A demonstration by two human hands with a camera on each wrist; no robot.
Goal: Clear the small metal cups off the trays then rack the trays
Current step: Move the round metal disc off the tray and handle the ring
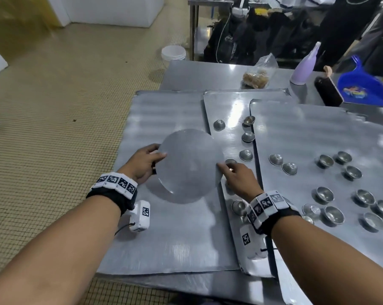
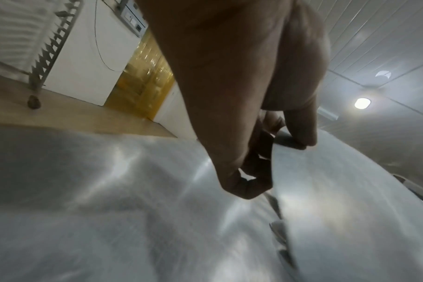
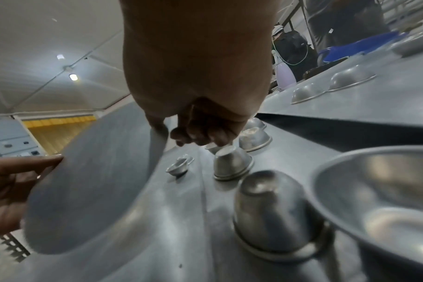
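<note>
A round metal plate (image 1: 190, 166) hangs tilted over the bare left tray (image 1: 164, 238). My left hand (image 1: 146, 164) grips its left rim, thumb on top (image 2: 299, 137). My right hand (image 1: 236, 175) pinches the right rim with thumb and forefinger, its other fingers curled (image 3: 196, 131). Several small metal cups (image 1: 219, 124) lie on the middle tray (image 1: 230, 106), mostly upside down, one (image 3: 232, 164) just under my right hand. The right tray (image 1: 318, 133) overlaps the middle one and carries several more cups (image 1: 324, 160).
A bag of food (image 1: 256, 75), a lilac bottle (image 1: 302, 69), a brush (image 1: 328, 90) and a blue dustpan (image 1: 362, 86) stand at the table's back. A white bucket (image 1: 173, 52) sits on the floor. A toothed tray rack (image 2: 48, 47) stands to the left.
</note>
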